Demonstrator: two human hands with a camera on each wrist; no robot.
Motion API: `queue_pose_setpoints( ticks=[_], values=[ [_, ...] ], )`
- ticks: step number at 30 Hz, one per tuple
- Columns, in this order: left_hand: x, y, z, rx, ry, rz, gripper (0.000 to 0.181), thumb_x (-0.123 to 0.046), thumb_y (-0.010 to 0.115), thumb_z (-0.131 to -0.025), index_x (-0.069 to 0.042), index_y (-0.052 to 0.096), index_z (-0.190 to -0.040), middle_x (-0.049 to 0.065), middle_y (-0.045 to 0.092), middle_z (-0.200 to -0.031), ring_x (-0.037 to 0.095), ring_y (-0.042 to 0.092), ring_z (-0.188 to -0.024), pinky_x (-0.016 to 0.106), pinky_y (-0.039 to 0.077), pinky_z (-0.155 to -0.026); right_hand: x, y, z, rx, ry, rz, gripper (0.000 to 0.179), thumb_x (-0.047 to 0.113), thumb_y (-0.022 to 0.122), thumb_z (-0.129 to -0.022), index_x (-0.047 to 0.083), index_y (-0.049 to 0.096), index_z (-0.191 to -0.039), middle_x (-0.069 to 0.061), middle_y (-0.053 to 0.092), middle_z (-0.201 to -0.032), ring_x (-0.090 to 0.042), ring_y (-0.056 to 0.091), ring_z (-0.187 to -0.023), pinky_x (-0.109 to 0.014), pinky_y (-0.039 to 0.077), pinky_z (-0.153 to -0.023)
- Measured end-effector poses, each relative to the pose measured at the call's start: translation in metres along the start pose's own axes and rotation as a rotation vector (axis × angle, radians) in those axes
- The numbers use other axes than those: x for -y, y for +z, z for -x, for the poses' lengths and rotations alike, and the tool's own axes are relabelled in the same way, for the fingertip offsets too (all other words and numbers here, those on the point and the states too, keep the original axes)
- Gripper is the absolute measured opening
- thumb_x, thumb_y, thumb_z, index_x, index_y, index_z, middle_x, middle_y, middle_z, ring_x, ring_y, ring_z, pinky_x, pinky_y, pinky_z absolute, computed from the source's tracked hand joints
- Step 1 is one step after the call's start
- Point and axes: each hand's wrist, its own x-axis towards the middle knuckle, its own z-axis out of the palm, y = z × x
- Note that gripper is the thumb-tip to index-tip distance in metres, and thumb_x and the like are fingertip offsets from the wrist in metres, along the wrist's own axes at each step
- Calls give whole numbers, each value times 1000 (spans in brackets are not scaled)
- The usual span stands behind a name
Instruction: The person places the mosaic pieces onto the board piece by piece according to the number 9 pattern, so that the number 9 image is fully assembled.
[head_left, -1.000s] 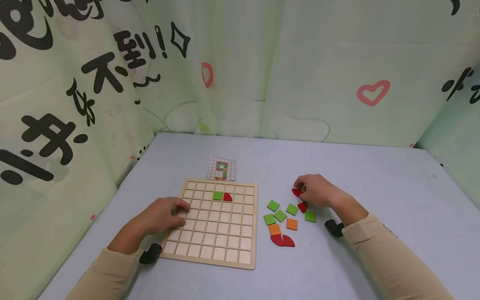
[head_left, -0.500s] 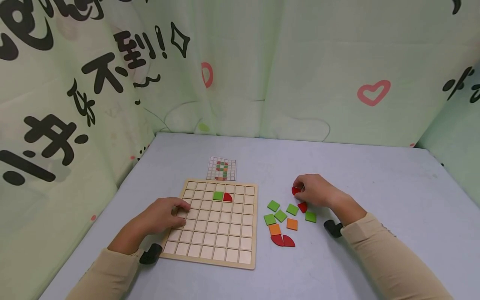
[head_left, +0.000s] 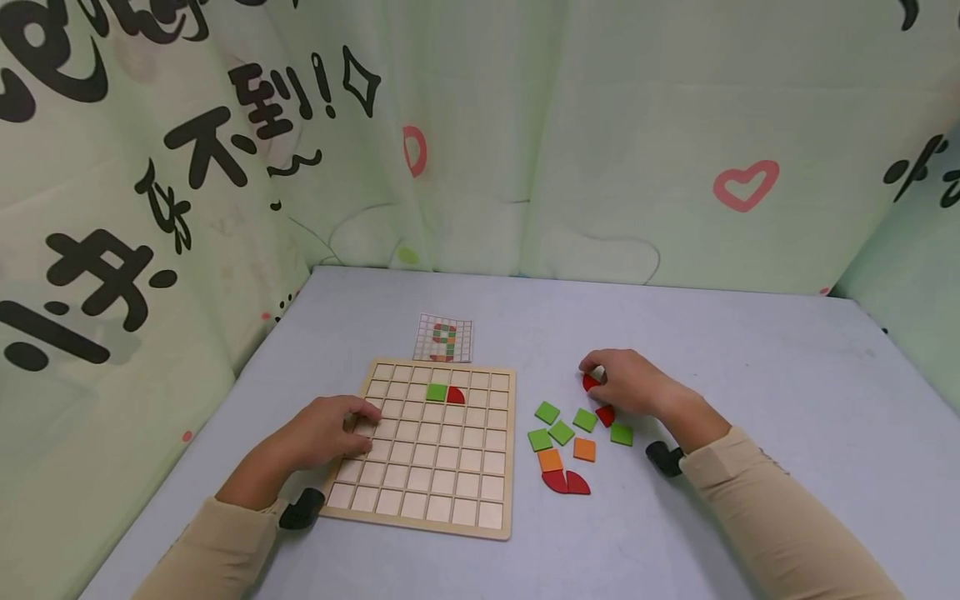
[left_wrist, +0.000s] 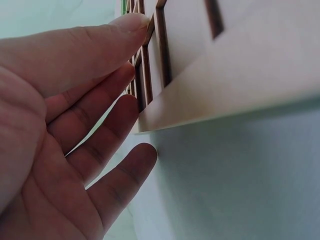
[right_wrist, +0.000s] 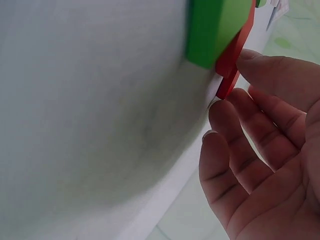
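A wooden grid board (head_left: 420,523) lies left of centre, holding a green square tile (head_left: 437,392) beside a red quarter-circle tile (head_left: 455,395) in an upper row. My left hand (head_left: 321,429) rests at its left edge, fingers loosely bent; in the left wrist view the thumb (left_wrist: 100,45) reaches over the frame. To the right, my right hand (head_left: 626,381) has thumb and fingers around another red quarter-circle tile (head_left: 591,382), low over the table. In the right wrist view the thumb (right_wrist: 270,75) is at the red piece (right_wrist: 228,86), which partly hides behind a second red tile.
Loose green tiles (head_left: 561,432), orange square tiles (head_left: 584,450) and red quarter-circle tiles (head_left: 577,482) lie between board and right arm. A pattern card (head_left: 422,337) sits behind the board. Patterned curtain (head_left: 637,150) surrounds the table (head_left: 720,333).
The red quarter-circle tile at my right fingertips has turned and moved slightly left, and the right fingers have spread a little to the left. My left hand has stayed still.
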Motion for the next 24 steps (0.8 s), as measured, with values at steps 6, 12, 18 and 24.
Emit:
queue_pose_setpoints(
  ticks=[6, 12, 18, 24],
  values=[
    [0, 0, 0, -3, 1, 0, 32, -10, 78, -85, -9, 70, -116, 11, 62, -129, 34, 50, -127, 52, 43, -102, 0, 1, -1, -4, -5, 11, 35, 9, 69, -92, -3, 62, -124, -17, 63, -110, -30, 57, -94, -35, 56, -73],
    [0, 0, 0, -4, 0, 3, 32, -10, 78, -85, -9, 70, -115, 11, 62, -128, 33, 51, -126, 52, 43, -102, 0, 1, -1, -7, -8, 2, 33, 10, 71, -92, -3, 63, -121, -15, 64, -105, -27, 57, -91, -33, 56, -72],
    [0, 0, 0, -5, 2, -1, 31, -9, 78, -85, -10, 70, -115, 11, 62, -128, 34, 50, -127, 52, 42, -102, 2, 1, 0, 1, -6, -11, 30, 6, 69, -92, -3, 64, -120, -16, 63, -105, -27, 57, -91, -31, 56, -70],
    [-1, 0, 1, -5, -4, -2, 31, -9, 77, -85, -10, 70, -115, 11, 62, -129, 33, 51, -126, 52, 43, -102, 4, 1, -2, 2, -25, 17, 27, 5, 68, -93, -3, 64, -118, -14, 64, -104, -26, 57, -89, -29, 54, -67]
  ],
)
